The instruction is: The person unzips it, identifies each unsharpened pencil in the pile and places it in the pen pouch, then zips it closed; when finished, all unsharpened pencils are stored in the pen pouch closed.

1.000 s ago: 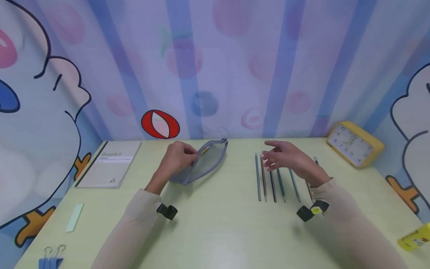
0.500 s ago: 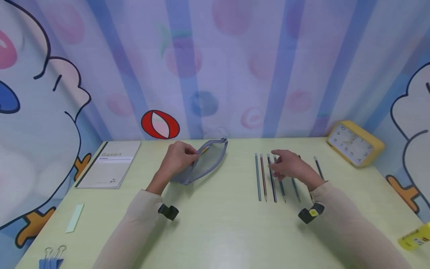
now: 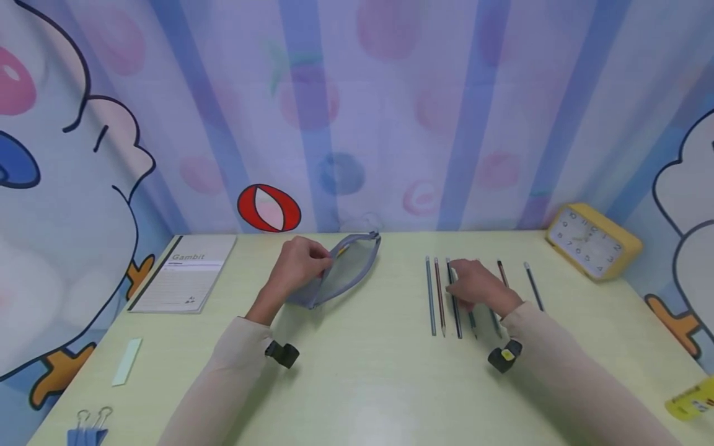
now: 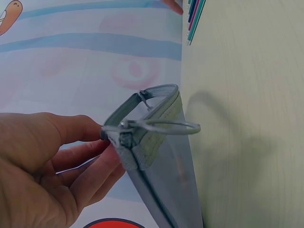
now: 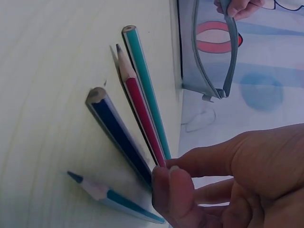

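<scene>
Near the far edge of the tabletop [image 3: 362, 384], at its middle, the left hand [image 3: 298, 265] pinches the open rim of a grey mesh pencil case [image 3: 343, 275] between thumb and fingers. The left wrist view shows this grip from close: the zipper end and a thin metal ring on its pull, which the head view does not make clear. To the right of the case, a row of pencils [image 3: 440, 303] lies on the tabletop, almost parallel. The right hand [image 3: 474, 286] rests over the middle of this row with curled fingers. The right wrist view shows that thumb and forefinger pinch the end of a red pencil [image 5: 137, 118], between a teal one and a dark blue one; the head view hides this under the hand. A yellow clock [image 3: 591, 241] stands at the far right corner, a notebook [image 3: 186, 272] at the far left.
</scene>
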Action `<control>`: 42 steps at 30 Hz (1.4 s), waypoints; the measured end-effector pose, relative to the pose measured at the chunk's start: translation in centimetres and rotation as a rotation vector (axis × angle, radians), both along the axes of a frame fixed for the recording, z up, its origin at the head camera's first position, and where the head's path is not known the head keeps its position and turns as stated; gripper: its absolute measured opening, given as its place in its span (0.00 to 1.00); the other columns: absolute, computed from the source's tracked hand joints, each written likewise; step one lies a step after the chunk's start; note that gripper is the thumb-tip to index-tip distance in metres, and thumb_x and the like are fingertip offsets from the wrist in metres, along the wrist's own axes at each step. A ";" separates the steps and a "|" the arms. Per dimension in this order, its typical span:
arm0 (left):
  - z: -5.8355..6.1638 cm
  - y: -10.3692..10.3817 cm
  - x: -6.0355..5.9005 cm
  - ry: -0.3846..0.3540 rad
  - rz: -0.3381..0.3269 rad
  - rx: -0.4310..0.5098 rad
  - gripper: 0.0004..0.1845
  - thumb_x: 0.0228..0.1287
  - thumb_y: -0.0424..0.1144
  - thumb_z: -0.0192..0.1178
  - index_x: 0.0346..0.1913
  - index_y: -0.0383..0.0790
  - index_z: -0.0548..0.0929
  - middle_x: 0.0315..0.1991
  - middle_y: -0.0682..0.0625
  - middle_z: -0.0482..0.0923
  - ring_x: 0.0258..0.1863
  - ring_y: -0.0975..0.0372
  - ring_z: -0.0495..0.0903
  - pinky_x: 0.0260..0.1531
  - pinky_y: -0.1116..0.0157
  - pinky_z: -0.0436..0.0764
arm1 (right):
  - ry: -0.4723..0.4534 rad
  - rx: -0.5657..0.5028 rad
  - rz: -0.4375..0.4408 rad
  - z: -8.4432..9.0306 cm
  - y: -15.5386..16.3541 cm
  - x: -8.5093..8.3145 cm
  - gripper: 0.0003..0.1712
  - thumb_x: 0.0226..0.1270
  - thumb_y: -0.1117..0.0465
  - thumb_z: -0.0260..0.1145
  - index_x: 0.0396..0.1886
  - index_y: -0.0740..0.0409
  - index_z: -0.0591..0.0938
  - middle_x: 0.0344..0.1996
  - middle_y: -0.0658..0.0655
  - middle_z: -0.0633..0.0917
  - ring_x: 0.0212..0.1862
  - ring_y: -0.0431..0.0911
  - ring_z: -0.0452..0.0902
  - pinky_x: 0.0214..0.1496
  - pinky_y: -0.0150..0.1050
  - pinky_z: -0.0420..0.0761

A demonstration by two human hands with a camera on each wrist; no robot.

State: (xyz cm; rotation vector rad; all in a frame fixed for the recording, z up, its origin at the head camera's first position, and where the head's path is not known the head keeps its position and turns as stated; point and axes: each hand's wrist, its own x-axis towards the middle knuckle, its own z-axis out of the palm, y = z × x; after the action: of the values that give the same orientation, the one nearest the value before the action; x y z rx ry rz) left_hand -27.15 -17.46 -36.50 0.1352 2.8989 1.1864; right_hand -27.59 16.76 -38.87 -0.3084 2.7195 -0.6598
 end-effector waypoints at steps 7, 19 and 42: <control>0.0 0.1 0.3 0.018 -0.002 0.005 0.09 0.66 0.37 0.65 0.43 0.38 0.91 0.36 0.44 0.89 0.28 0.60 0.85 0.36 0.64 0.85 | -0.014 0.067 -0.046 -0.5 -1.0 -0.1 0.36 0.70 0.68 0.57 0.73 0.79 0.58 0.27 0.61 0.81 0.21 0.45 0.79 0.25 0.36 0.82; -0.1 0.0 0.3 0.010 0.004 0.005 0.09 0.66 0.38 0.65 0.43 0.38 0.91 0.36 0.45 0.89 0.28 0.61 0.84 0.35 0.65 0.84 | 0.045 0.136 -0.056 -0.9 -1.9 -0.1 0.09 0.65 0.72 0.53 0.41 0.70 0.78 0.19 0.57 0.80 0.16 0.44 0.77 0.18 0.31 0.73; -0.1 -0.1 0.2 0.015 0.011 0.003 0.08 0.65 0.37 0.66 0.42 0.38 0.91 0.35 0.45 0.89 0.27 0.61 0.84 0.34 0.65 0.84 | 0.089 0.066 -0.093 0.5 -1.6 -0.1 0.19 0.68 0.66 0.61 0.54 0.76 0.73 0.27 0.61 0.81 0.21 0.47 0.82 0.27 0.36 0.77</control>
State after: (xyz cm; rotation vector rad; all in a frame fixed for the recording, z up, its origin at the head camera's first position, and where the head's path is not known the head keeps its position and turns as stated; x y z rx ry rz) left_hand -26.92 -17.61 -36.63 0.1299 2.9145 1.1974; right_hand -27.69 15.17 -38.35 -0.2009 2.8483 -0.5930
